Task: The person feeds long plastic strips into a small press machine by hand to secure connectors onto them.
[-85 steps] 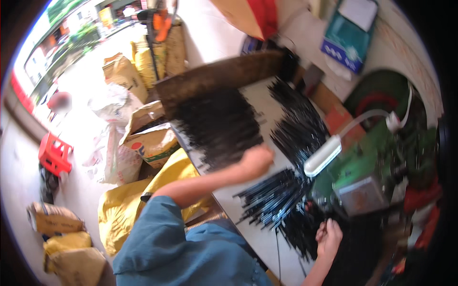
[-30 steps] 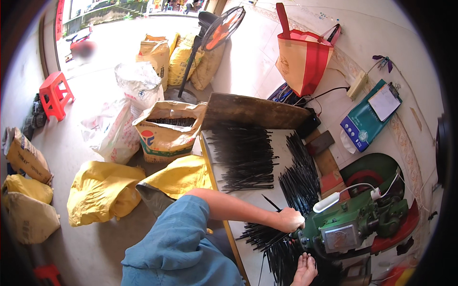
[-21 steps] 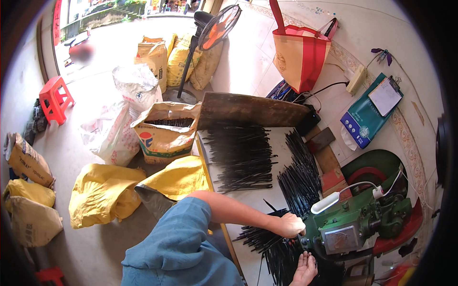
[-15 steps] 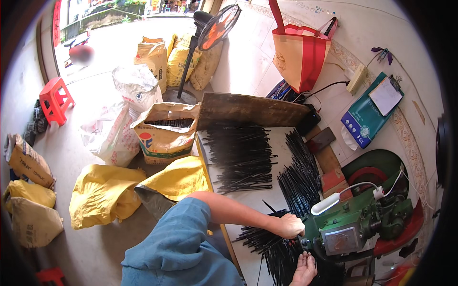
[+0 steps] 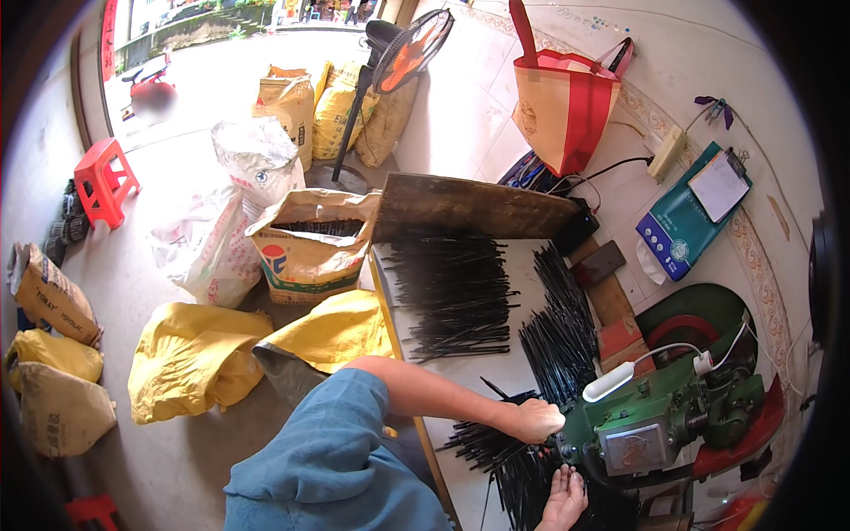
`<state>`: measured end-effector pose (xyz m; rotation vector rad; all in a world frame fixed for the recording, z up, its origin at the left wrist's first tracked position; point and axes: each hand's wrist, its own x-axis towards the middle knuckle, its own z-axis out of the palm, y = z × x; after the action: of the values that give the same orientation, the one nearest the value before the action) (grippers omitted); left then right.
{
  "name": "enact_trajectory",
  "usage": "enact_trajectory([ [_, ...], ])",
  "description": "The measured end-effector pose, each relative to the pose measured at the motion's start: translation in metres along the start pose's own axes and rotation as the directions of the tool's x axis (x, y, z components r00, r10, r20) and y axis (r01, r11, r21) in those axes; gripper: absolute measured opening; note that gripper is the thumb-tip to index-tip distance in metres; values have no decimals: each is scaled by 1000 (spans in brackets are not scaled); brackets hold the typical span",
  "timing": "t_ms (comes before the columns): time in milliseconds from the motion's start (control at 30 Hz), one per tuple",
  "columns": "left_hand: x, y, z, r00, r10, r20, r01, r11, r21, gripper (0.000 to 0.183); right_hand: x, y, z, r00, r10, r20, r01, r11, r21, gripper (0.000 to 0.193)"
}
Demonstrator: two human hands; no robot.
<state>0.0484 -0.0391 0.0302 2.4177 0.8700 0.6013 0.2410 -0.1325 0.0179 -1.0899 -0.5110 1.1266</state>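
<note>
At the front end of a green machine (image 5: 636, 440), my left hand (image 5: 537, 420) is closed in a fist; whatever it grips is hidden. My right hand (image 5: 564, 501), palm upward, comes from the lower edge, fingertips curled together just below the machine's head. Anything between those fingers is too small to name. Thin black rods (image 5: 518, 482) lie in a loose pile under and around both hands. Another bundle of black rods (image 5: 560, 341) runs up the table beside the machine, and a broad stack of black rods (image 5: 452, 296) covers the table's far part.
A wooden board (image 5: 469, 205) stands along the far edge of the white table (image 5: 522, 257). A white lamp (image 5: 609, 382) hangs over the machine. Left of the table are an open paper sack (image 5: 310, 273), yellow sacks (image 5: 199, 363), a fan (image 5: 407, 53) and a red stool (image 5: 104, 183).
The whole view has shifted slightly. Both hands keep nearly the same place at the machine's front end, and the rods look unmoved.
</note>
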Motion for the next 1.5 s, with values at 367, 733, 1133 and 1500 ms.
enact_trajectory([
  [367, 3, -10, 15, 994, 85, -74, -94, 987, -132, 10, 10, 5, -8, 999, 31, 15, -31, 1000, -1, 6],
  [733, 9, -10, 25, 997, 77, -33, -81, 981, -175, 11, 11, 5, -10, 998, 46, 39, -47, 998, 43, 8],
  [1133, 8, -9, 34, 998, 54, -27, -58, 981, -187, 13, 13, 10, -6, 998, 56, 42, -56, 998, 21, 8],
  [1500, 2, 7, 3, 996, -37, 76, 48, 987, -151, 19, 5, 9, 3, 1000, 12, 28, -14, 996, 82, 16],
])
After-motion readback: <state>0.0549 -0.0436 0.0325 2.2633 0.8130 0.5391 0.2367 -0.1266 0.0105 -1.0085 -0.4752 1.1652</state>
